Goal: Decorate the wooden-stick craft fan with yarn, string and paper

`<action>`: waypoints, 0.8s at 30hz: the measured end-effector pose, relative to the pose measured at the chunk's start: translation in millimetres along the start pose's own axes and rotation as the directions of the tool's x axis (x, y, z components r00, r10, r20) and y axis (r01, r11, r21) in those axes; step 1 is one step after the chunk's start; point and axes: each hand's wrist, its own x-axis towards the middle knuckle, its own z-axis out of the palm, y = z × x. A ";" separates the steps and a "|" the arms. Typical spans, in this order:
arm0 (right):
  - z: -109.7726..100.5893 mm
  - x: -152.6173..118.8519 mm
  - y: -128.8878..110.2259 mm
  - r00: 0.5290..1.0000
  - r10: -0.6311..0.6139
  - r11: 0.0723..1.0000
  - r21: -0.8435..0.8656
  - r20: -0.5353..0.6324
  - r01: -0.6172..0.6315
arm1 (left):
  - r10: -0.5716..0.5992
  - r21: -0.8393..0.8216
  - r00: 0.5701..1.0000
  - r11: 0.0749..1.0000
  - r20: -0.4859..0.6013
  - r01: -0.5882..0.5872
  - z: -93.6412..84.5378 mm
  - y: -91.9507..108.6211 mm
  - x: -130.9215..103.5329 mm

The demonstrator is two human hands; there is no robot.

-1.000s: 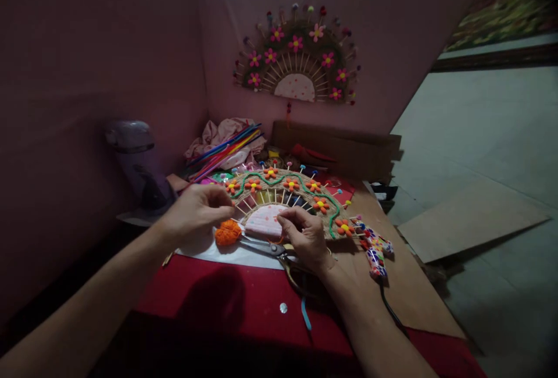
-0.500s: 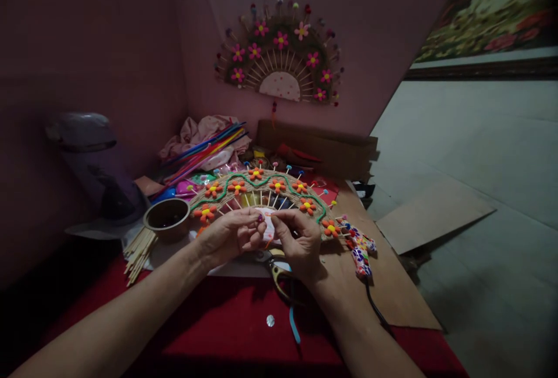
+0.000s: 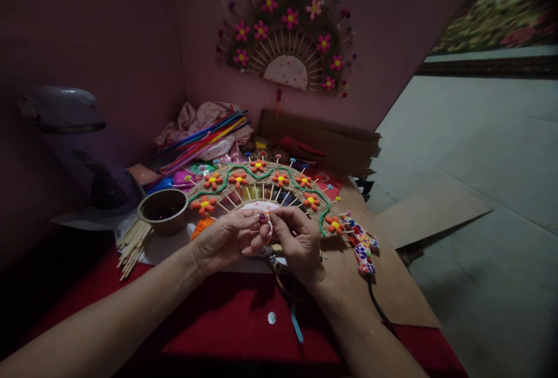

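Observation:
My left hand [image 3: 231, 232] pinches a small dark purple bead [image 3: 262, 218] between thumb and forefinger. Close beside it, my right hand [image 3: 299, 241] is closed on a thin orange yarn [image 3: 269, 237], which hangs in a short loop by the bead. Whether the yarn passes through the bead I cannot tell. Just behind both hands lies a half-round twine fan [image 3: 288, 168] with orange felt-like flowers, a green wavy cord and sticks tipped with small coloured balls. Its pale dotted centre [image 3: 257, 206] is partly hidden by my fingers. Scissors [image 3: 283, 273] lie under my right hand.
A brown bowl [image 3: 164, 228] and wooden sticks [image 3: 134, 250] stand left. An orange yarn ball [image 3: 201, 228] sits by my left wrist. A flower-patterned glue gun [image 3: 364, 253] with a cord lies on cardboard [image 3: 392, 285] at right. A similar fan [image 3: 285, 72] hangs behind.
The view has tilted and shifted slightly. The bead and the orange yarn are held closer together between my fingers; both hands keep their pinch.

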 end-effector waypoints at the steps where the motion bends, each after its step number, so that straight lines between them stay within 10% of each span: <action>1: 0.0 -0.2 0.6 1.000 0.004 1.000 0.000 0.004 -0.004 | -0.006 -0.009 1.000 1.000 -0.012 0.006 -0.3 0.3 -0.3; 24: -0.3 -4.2 2.6 0.996 0.049 0.997 0.049 0.071 -0.052 | -0.146 -0.124 0.989 0.981 0.038 0.150 -7.3 -1.1 -0.4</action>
